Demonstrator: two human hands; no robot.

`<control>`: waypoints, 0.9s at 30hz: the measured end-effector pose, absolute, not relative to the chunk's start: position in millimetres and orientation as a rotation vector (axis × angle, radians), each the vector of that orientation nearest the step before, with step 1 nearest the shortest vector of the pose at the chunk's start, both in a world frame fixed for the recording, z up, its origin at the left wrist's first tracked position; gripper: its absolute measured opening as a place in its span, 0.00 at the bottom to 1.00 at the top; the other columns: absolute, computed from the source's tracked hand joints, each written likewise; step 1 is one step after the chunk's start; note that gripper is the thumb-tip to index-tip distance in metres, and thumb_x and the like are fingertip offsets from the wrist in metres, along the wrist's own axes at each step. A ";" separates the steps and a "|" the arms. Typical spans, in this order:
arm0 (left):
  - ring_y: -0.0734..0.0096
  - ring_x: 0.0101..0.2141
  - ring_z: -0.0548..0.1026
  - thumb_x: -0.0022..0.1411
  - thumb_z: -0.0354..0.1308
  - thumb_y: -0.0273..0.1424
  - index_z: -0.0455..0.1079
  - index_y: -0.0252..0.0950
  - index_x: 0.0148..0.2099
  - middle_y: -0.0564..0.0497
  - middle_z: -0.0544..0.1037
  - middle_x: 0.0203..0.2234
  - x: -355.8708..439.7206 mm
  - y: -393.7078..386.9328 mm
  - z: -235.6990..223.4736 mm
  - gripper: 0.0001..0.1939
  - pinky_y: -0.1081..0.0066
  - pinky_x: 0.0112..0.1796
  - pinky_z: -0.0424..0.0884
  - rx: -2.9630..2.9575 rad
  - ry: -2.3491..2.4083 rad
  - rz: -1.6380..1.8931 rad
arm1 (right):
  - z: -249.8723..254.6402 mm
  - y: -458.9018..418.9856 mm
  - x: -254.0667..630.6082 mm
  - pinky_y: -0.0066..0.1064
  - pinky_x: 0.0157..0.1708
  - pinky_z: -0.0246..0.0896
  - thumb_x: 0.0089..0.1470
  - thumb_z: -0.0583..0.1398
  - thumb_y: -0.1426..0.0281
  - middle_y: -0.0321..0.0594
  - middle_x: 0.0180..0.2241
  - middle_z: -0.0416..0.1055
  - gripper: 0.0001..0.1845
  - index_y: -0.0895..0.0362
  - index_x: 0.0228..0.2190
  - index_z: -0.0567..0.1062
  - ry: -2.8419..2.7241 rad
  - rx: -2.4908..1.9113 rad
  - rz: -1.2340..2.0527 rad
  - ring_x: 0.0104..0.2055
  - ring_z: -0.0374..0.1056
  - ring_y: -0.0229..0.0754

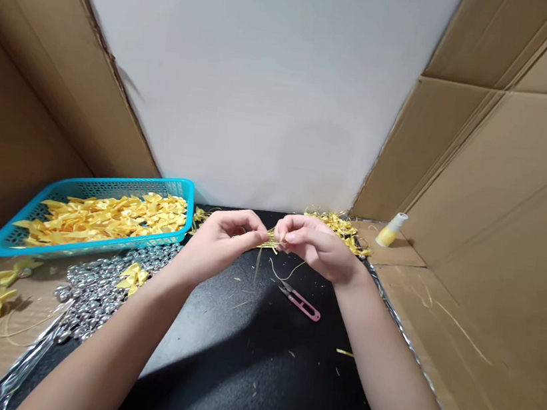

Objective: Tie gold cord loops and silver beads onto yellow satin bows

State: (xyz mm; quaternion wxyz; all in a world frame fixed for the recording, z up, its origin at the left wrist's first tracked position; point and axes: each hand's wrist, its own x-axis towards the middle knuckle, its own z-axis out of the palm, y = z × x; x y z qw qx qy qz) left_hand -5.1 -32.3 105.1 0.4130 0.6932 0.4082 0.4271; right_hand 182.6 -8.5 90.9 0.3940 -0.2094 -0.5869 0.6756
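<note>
thread [258, 261] pinched in left hand [221, 238] and right hand [316, 245]; threaded bows [338, 226] seemingly done, one o'clock; loose bows [115, 218] remaining, ten.

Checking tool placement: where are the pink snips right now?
In the head view, the pink snips lie on the black tabletop, just right of centre, below the right hand in the picture and beside a loose curved strand.

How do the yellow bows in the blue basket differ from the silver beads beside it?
The yellow bows have pointed tips, while the silver beads are rounded. The bows lie inside the blue basket, while the beads spread outside it. The bows look soft, like fabric; the beads look hard and mirror-bright. Both are numerous.
</note>
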 end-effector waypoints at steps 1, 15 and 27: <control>0.75 0.28 0.67 0.56 0.60 0.33 0.69 0.35 0.25 0.55 0.71 0.23 -5.9 -31.7 104.2 0.09 0.73 0.33 0.62 1.725 1.010 1.073 | 90.8 -8.2 182.3 0.29 0.32 0.52 0.41 0.61 0.72 0.35 0.23 0.63 0.02 0.58 0.22 0.74 -1.474 -0.512 1.756 0.29 0.57 0.35; 0.72 0.35 0.76 0.52 0.66 0.33 0.71 0.38 0.27 0.52 0.78 0.28 -22.6 -26.8 104.5 0.08 0.75 0.36 0.74 1.007 0.366 1.075 | 86.2 5.3 200.1 0.30 0.30 0.56 0.45 0.56 0.69 0.26 0.15 0.49 0.08 0.55 0.20 0.59 -1.517 -0.138 2.091 0.17 0.47 0.31; 0.65 0.46 0.75 0.54 0.64 0.28 0.71 0.38 0.25 0.54 0.79 0.43 -60.5 -40.3 136.3 0.07 0.72 0.43 0.76 1.367 0.594 1.670 | 8.6 -6.4 113.6 0.25 0.24 0.57 0.50 0.57 0.79 0.28 0.17 0.60 0.06 0.60 0.23 0.70 -2.090 -0.819 2.260 0.17 0.56 0.30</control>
